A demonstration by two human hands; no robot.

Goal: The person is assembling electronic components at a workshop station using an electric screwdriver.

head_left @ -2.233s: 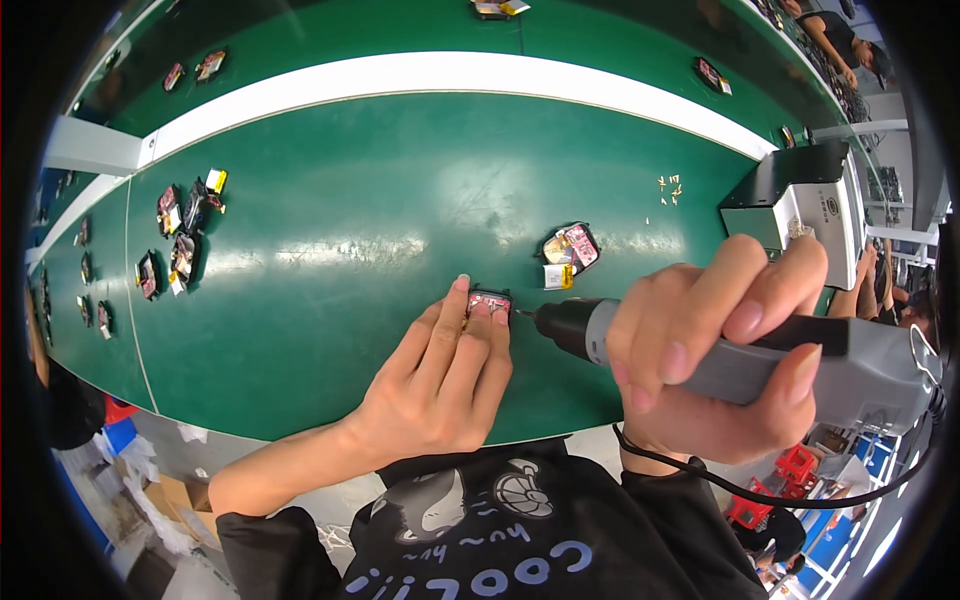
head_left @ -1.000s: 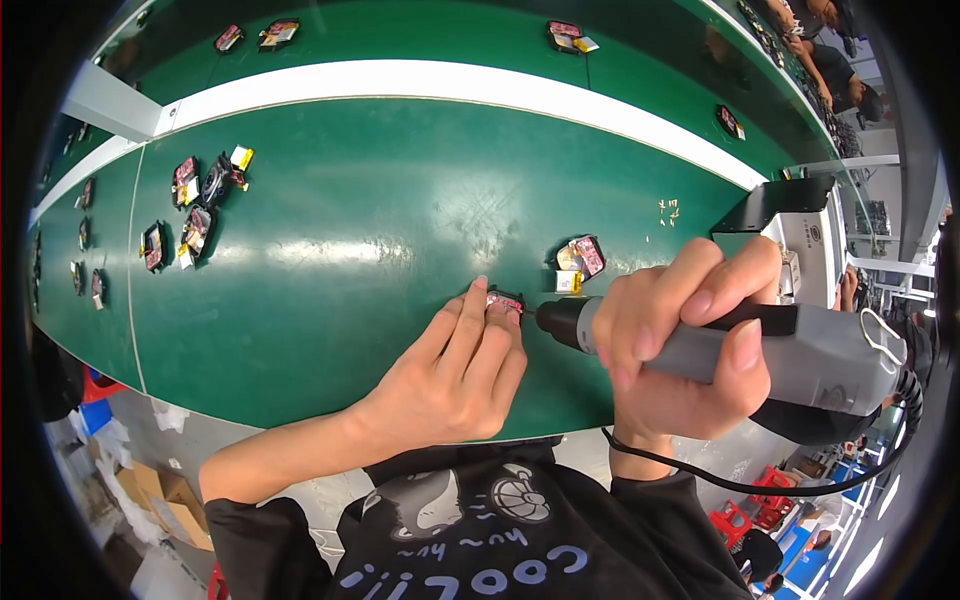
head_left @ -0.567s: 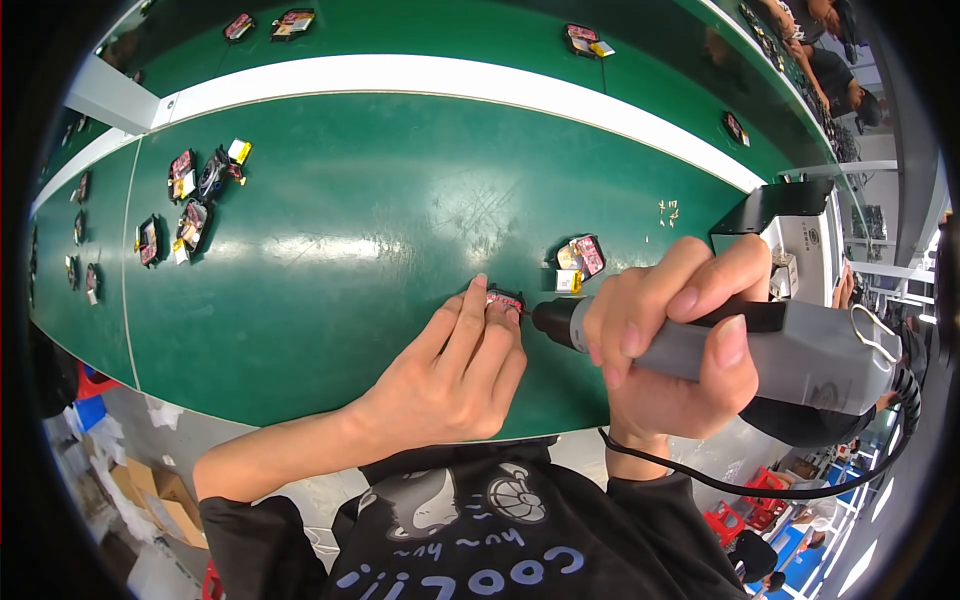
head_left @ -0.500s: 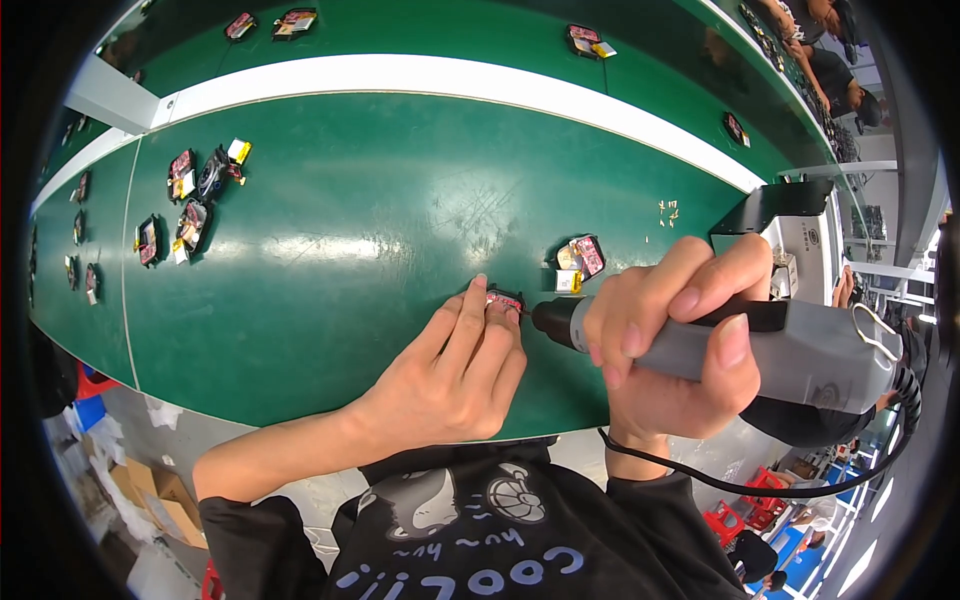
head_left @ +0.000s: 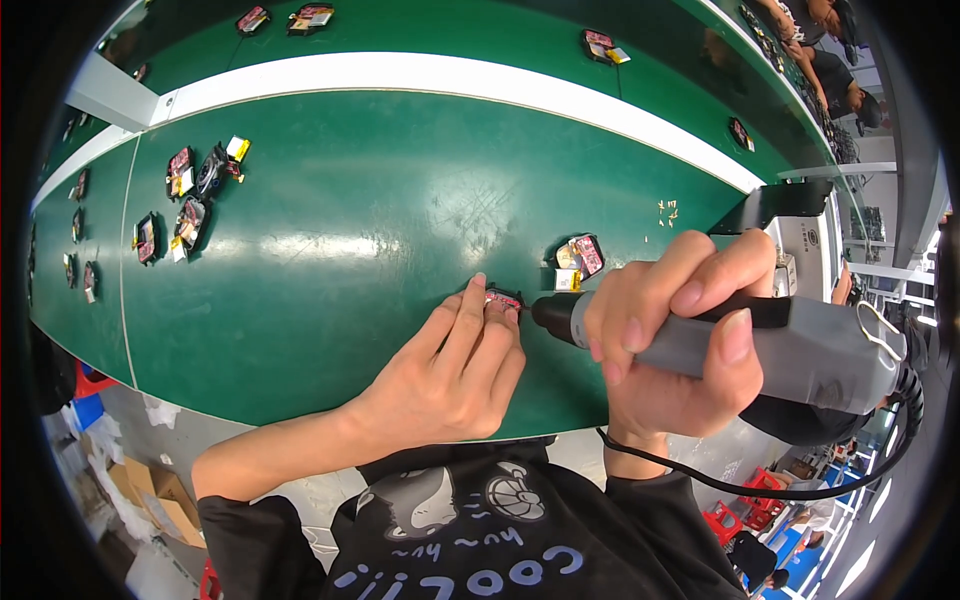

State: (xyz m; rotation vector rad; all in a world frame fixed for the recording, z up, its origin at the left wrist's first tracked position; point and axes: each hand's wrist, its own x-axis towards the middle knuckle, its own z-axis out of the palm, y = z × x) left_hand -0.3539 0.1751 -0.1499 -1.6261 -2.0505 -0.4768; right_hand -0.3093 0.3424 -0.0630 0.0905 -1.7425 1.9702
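Green all over: a long glossy green desk (head_left: pixel 380 240) with a white stripe (head_left: pixel 450 78) running along its far side, factory-line style, seen from above the person's hands.

Right at the near edge of that desk sits the small red-and-black electronic part (head_left: pixel 502 299), a flat little module. The left hand (head_left: pixel 455 370) is pressed down flat just beside it, fingers (head_left: pixel 468 310) stretched forward and the tips touching the part to pin it in place. So that hand is mostly spread out, not wrapped around anything, just holding the piece against the desk.

The right hand (head_left: pixel 680 350) is closed tight around a grey electric screwdriver with a black nose (head_left: pixel 760 340), held nearly sideways, with the tip right up against the right side of the part. A black cable (head_left: pixel 760 490) loops off the back end of the tool and hangs down past the wrist.

Moving outward, just behind the tool's nose there's another little cluster of modules, red, black and yellow (head_left: pixel 578 262), lying on the desk. A few tiny pale screws (head_left: pixel 667 210) sit further right, near a black-and-white box fixture (head_left: pixel 790 215) at the desk's edge.

Way over on the left there's a loose group of the same kind of small modules (head_left: pixel 190 195), and a couple more past the white stripe (head_left: pixel 300 17). Cardboard boxes (head_left: pixel 150 495) are on the floor bottom left, red crates (head_left: pixel 745 510) bottom right.
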